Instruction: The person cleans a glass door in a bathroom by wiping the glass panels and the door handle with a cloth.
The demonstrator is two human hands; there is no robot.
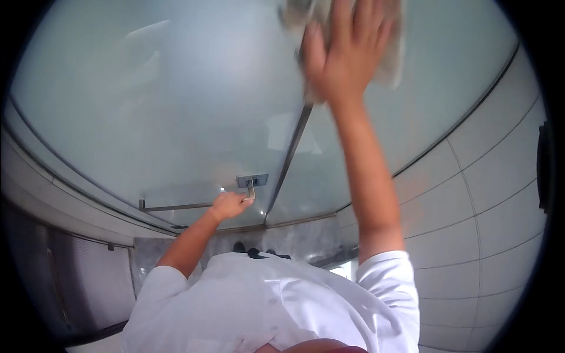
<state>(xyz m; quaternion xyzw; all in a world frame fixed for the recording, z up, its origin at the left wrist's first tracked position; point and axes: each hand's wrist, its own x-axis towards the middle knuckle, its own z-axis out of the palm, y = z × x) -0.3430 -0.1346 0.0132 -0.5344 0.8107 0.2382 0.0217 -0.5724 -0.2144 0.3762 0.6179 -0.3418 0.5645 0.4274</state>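
Note:
My right hand (350, 56) is raised high with its fingers stretched, holding a pale cloth (393, 53) under the palm against the frosted glass (194, 88). The hand and cloth are slightly blurred, and the top of the cloth runs out of view. Lower down, my left hand (231, 205) is closed on a metal lever handle (252, 191), which comes out of a rectangular plate on the glass door. A dark vertical strip (291, 150) runs between the door and the glass panel on the right, passing up beneath the cloth.
A horizontal metal bar (176, 207) crosses the glass low on the left. Light wall tiles (447, 235) line the right side, with a dark object (542, 167) at the far right. Grey marbled flooring (300, 238) lies below. A dark-framed panel (88, 276) stands at lower left.

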